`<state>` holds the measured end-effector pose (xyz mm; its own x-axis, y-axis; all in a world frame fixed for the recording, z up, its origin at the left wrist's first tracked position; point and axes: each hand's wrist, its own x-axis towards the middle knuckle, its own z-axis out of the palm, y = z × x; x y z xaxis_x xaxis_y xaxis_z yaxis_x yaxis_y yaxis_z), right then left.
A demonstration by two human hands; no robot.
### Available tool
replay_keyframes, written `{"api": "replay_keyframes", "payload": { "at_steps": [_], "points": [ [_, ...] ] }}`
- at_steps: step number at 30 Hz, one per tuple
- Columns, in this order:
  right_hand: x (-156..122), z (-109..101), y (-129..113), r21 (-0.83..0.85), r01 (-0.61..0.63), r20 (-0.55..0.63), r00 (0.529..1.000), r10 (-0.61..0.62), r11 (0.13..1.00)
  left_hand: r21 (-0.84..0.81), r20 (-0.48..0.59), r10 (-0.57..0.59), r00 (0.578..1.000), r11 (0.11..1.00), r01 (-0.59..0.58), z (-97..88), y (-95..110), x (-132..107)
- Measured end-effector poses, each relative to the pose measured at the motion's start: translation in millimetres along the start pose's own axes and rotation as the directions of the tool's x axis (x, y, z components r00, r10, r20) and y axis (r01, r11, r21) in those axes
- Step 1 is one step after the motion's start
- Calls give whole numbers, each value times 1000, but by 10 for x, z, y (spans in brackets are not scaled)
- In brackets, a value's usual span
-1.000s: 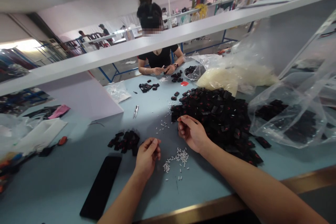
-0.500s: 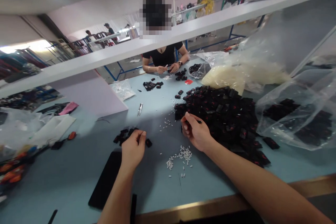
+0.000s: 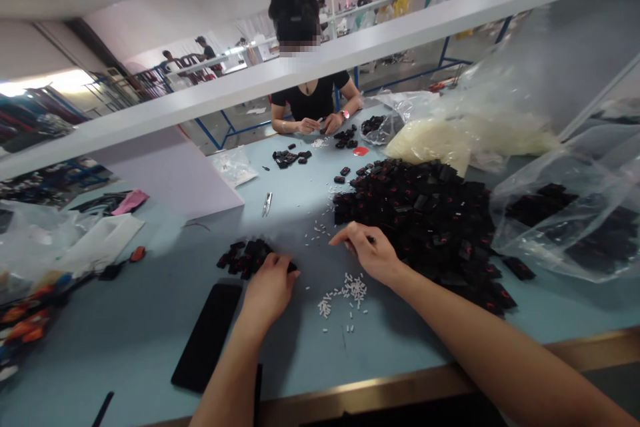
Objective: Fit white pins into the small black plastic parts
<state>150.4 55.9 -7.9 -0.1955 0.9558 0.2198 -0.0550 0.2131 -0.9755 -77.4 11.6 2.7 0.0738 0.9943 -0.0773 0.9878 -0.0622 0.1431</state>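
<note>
Right hand (image 3: 371, 255) pinches a small black plastic piece (image 3: 371, 239); left hand (image 3: 270, 293) curled against a black pile (image 3: 245, 259), grip unclear. Likely light, stiff: hold by edges.

The left hand (image 3: 270, 290) has come down from above the small pile of black pieces (image 3: 245, 259) and now rests against the pile's right edge, where a moment earlier it hung over the top. The right hand (image 3: 370, 253) has moved off the edge of the big black heap (image 3: 420, 220), its index finger (image 3: 345, 235) now stretched out straight over the table instead of curled in a pinch.
</note>
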Motion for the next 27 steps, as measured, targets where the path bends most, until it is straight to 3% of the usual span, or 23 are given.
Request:
{"api": "replay_keyframes", "payload": {
  "at_steps": [3,7,9,11,14,16,24,27],
  "points": [
    [-68,23,-22,-207,247,187,960,-209,947,-77,-120,10,993,997,-19,-10,51,0],
    [-110,76,41,-286,328,308,921,-238,900,-185,-214,14,977,981,-55,-45,59,4],
    [-102,80,90,-328,341,308,920,-241,881,-214,-171,46,984,973,-82,-66,48,0],
    [-86,69,124,-365,343,291,925,-244,865,-228,-62,118,991,965,-129,-79,38,-12],
    [-74,50,136,-385,350,279,926,-254,854,-227,134,251,958,949,-217,-68,40,-33],
    [-75,46,136,-388,366,290,920,-264,846,-200,213,273,938,952,-231,-46,60,-36],
    [-84,53,143,-393,393,319,906,-277,832,15,251,162,955,985,-171,8,164,-44],
    [-94,71,104,-387,428,338,890,-306,817,-49,173,119,978,992,-112,1,198,-50]
  ]
}}
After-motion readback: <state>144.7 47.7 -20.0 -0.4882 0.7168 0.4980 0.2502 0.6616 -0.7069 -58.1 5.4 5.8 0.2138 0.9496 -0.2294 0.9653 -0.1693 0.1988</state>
